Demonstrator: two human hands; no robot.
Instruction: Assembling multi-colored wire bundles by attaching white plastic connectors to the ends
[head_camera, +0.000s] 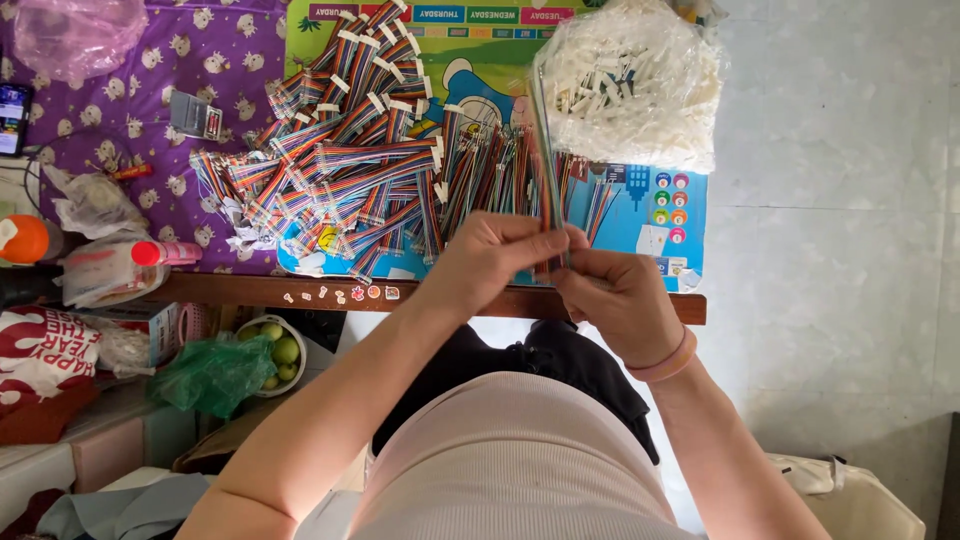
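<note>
My left hand (490, 255) and my right hand (620, 295) meet above the table's front edge and pinch a thin strip of rainbow ribbon cable (547, 180) that stands up between them. Just beyond the hands lies a big heap of rainbow ribbon cables (360, 170) with white connector ends. A clear plastic bag of small white connectors (630, 85) rests at the far right of the table, right behind the held cable. My right wrist wears a pink band.
A colourful printed mat (640, 215) and a purple patterned cloth (200, 70) cover the low wooden table (300, 292). Bags, a bottle and a small grey device (195, 115) lie at left. A bowl of green fruit (275, 350) sits on the floor.
</note>
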